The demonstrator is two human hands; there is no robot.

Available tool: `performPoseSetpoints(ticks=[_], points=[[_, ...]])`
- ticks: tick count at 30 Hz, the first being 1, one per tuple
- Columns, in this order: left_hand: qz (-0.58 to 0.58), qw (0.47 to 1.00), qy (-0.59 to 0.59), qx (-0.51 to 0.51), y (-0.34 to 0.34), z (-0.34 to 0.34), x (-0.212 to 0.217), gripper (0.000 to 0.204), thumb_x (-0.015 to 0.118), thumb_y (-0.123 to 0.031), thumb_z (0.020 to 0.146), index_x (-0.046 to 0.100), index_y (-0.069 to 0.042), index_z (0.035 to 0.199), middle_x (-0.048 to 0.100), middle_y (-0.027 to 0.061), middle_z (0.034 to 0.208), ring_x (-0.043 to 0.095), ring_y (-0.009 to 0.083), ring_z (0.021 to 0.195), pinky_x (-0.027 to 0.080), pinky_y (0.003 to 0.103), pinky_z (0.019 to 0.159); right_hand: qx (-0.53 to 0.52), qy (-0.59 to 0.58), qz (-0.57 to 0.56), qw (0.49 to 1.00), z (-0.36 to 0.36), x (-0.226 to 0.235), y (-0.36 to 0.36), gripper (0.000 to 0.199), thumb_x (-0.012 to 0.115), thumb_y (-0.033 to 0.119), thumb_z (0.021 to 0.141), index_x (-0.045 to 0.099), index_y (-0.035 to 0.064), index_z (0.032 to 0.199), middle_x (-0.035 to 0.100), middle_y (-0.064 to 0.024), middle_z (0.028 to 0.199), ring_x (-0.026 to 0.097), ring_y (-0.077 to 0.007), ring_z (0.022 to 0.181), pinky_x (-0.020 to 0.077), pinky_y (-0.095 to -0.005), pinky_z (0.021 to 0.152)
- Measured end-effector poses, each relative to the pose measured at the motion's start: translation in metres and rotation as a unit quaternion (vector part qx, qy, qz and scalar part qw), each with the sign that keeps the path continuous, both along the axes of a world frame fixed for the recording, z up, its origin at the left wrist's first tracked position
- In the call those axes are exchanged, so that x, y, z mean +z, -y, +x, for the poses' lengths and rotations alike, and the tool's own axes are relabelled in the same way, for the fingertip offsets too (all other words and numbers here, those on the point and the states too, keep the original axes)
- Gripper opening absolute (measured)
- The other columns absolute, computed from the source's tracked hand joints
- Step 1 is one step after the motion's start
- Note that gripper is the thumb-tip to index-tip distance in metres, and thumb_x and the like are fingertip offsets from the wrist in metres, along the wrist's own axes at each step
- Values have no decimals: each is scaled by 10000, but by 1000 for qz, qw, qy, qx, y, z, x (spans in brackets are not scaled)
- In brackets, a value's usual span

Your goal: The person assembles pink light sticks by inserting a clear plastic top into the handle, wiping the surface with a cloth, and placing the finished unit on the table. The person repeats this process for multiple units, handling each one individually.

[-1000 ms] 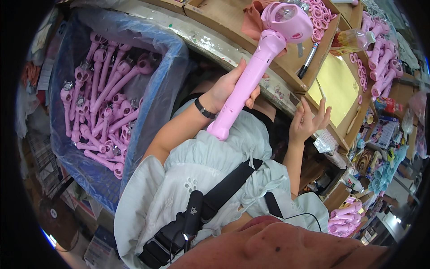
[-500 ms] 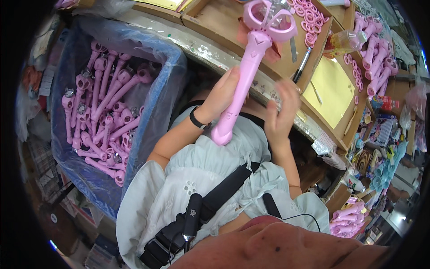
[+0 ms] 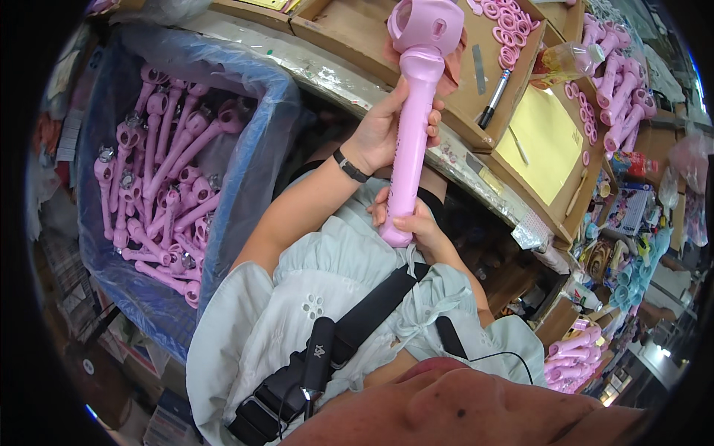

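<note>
A pink toy wand (image 3: 413, 149) stands slanted in front of me, its wide rounded head toward the workbench. My left hand (image 3: 387, 130) is wrapped round the upper handle, just below the head. Lower down, my right hand (image 3: 416, 221) grips the wand near its bottom end, thumb across the front. The wand's head (image 3: 426, 30) has openings in its side, and the picture's top edge cuts it off. Behind the head, part of a reddish cloth (image 3: 451, 70) shows in a cardboard tray (image 3: 342, 33).
On my left, a blue bin (image 3: 286, 97) with a plastic liner holds many pink wands (image 3: 167, 160). The bench trays hold pink rings (image 3: 509, 37), a marker (image 3: 494, 99) and a yellow sheet (image 3: 539, 145). A bottle (image 3: 561, 63) and more pink wands (image 3: 625, 89) are at far right.
The wand has turned about its length, so another side of its head faces me. My right hand, free beside it before, now grips its bottom end.
</note>
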State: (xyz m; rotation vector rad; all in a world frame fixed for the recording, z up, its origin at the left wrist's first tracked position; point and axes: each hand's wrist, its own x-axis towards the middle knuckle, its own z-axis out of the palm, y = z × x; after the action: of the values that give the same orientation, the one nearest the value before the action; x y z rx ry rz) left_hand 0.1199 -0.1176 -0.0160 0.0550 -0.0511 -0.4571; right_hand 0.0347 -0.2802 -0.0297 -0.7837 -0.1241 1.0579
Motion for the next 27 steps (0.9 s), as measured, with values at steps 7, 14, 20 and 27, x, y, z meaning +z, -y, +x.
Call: performPoseSetpoints(ticks=[7,14,20,27], points=[[189,980,35,-55,-13,-37,-5,548,446,-484,931,462,-14,1211,611,128,1051,605,233,969,475,366,881,-16,19,-38,999,0,-3,0,533,666,229,752,452,-3,1182,600,-82,948,556,-158,916,430,-277,836],[284,956,54,-51,-17,-49,-10,475,490,-431,930,430,-69,1231,600,99,1122,622,212,983,494,354,850,-137,-60,-54,987,6,1,0,721,148,555,965,520,-29,1167,624,-141,1024,590,-234,1000,450,-345,871],[232,969,72,-45,-15,-47,-11,471,475,-407,942,409,-68,1263,597,98,1109,613,200,1005,487,359,881,-260,102,-301,912,7,4,23,419,361,315,1004,576,-37,1074,498,-9,596,474,-71,606,400,-207,653],[239,968,63,-36,-15,-48,-16,464,465,-401,949,409,-65,1265,598,98,1105,612,198,1000,488,357,881,-292,196,-241,905,-2,13,12,211,578,68,903,491,24,1090,536,-21,905,524,-72,768,453,-215,691]])
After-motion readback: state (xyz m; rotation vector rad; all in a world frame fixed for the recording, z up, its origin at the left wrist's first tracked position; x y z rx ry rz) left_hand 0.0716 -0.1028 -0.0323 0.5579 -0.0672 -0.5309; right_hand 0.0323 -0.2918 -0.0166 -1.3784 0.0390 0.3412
